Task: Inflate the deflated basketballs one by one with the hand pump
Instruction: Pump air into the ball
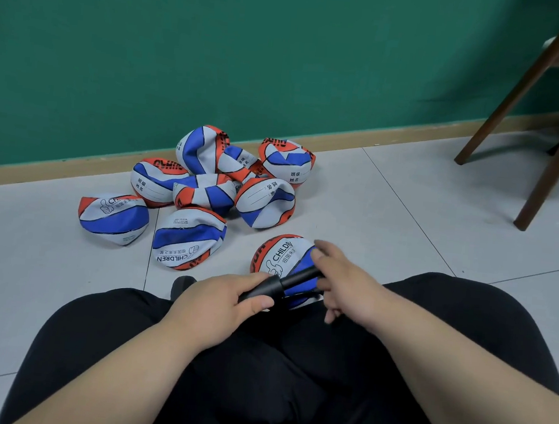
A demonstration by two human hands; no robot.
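A black hand pump (277, 284) lies slantwise above my lap. My left hand (221, 303) grips its thick barrel. My right hand (339, 279) holds the thinner far end of the pump, fingers curled round it. Right behind the pump sits a deflated red, white and blue basketball (279, 254) on the floor between my knees, partly hidden by the pump and my right hand. A pile of several more deflated basketballs (206, 185) lies farther away by the wall.
Grey floor tiles (407, 206) spread all around. A green wall (251, 57) with a wooden skirting board bounds the far side. Brown wooden chair legs (545, 167) stand at the right. My black-trousered legs fill the foreground.
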